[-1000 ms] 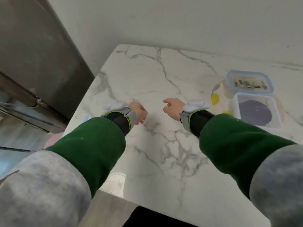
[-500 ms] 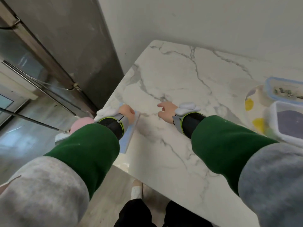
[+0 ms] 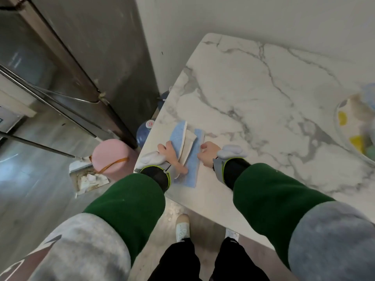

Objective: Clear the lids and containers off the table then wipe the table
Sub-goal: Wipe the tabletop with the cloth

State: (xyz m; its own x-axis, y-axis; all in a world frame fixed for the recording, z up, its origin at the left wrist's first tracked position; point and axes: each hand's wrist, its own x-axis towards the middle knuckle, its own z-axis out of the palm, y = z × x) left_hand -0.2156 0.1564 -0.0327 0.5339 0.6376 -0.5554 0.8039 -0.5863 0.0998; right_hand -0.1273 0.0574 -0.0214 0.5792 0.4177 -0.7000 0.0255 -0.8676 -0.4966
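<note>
A blue-and-white cloth [image 3: 192, 159] lies folded at the left edge of the white marble table [image 3: 253, 94]. My left hand [image 3: 169, 157] rests on its raised fold with fingers spread. My right hand [image 3: 208, 155] sits at the cloth's right edge, and its curled fingers and thumb pinch that edge. At the far right, cut off by the frame, a round dish with yellow and green spots [image 3: 345, 126] holds blurred plastic containers [image 3: 370, 96].
A steel fridge [image 3: 71, 57] stands left of the table. On the floor between them are a pink cylinder [image 3: 111, 157], a dustpan with debris [image 3: 87, 179] and a blue water jug [image 3: 145, 128]. My feet are under the near table edge.
The view swung left toward the table's left edge, pushing the containers to the far right. Both hands moved onto the cloth: the left lies on its fold, the right reached its right edge.
</note>
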